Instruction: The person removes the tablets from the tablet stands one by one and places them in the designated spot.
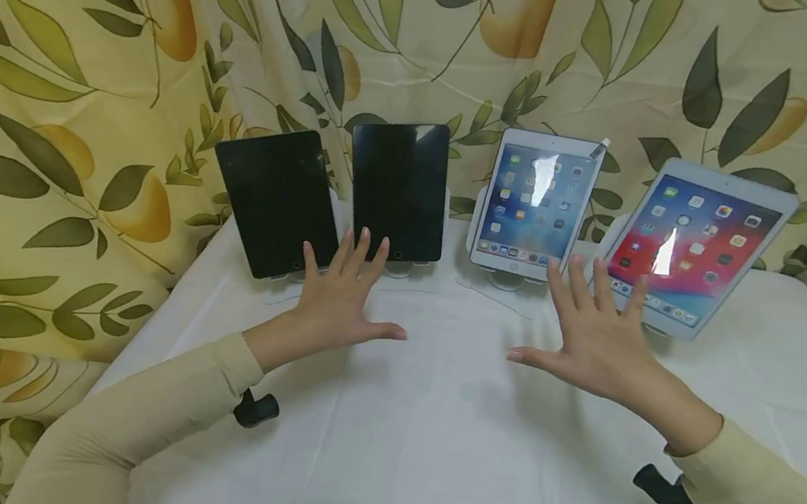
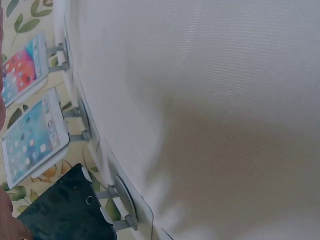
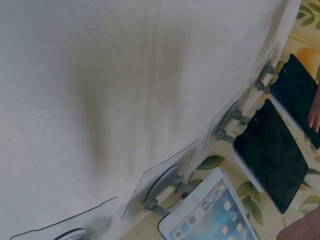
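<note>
My left hand (image 1: 336, 298) hovers over the white table with fingers spread, holding nothing. Its fingertips overlap the lower edges of two black tablets in the head view: the far-left one (image 1: 277, 199) and the one beside it (image 1: 400, 184), both with dark screens. My right hand (image 1: 599, 347) is likewise spread and holds nothing. Its fingertips overlap the bottoms of a white tablet (image 1: 536, 205) and the far-right white tablet (image 1: 699, 246), whose lit screens show app icons. In the right wrist view, round-based stands (image 3: 165, 190) prop the tablets up.
The table (image 1: 440, 450) wears a white cloth. Behind and left of it hangs a yellow curtain (image 1: 404, 0) printed with leaves and fruit. Thin clear sheets (image 3: 150, 175) lie under the stands. A dark device sits at the left wrist (image 1: 255, 410), another at the right wrist (image 1: 665, 490).
</note>
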Tool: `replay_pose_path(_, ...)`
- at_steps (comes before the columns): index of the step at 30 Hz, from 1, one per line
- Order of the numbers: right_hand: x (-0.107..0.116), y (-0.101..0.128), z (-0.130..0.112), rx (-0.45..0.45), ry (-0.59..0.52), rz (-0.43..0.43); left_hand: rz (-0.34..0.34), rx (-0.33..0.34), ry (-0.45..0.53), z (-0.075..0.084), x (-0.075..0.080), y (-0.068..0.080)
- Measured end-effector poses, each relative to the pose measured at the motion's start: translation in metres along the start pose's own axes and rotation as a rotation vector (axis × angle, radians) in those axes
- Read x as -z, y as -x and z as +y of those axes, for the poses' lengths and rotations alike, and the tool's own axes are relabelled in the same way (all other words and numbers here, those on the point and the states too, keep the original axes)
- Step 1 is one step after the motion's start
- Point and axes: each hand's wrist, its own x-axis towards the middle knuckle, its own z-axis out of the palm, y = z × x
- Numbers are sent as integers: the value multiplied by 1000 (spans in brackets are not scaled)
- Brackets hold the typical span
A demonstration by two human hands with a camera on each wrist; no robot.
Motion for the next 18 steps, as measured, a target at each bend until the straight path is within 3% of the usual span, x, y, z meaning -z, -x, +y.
replay_pose_path(18, -1, -11, -13, 28, -1, 20, 15, 40, 32, -11, -2, 7)
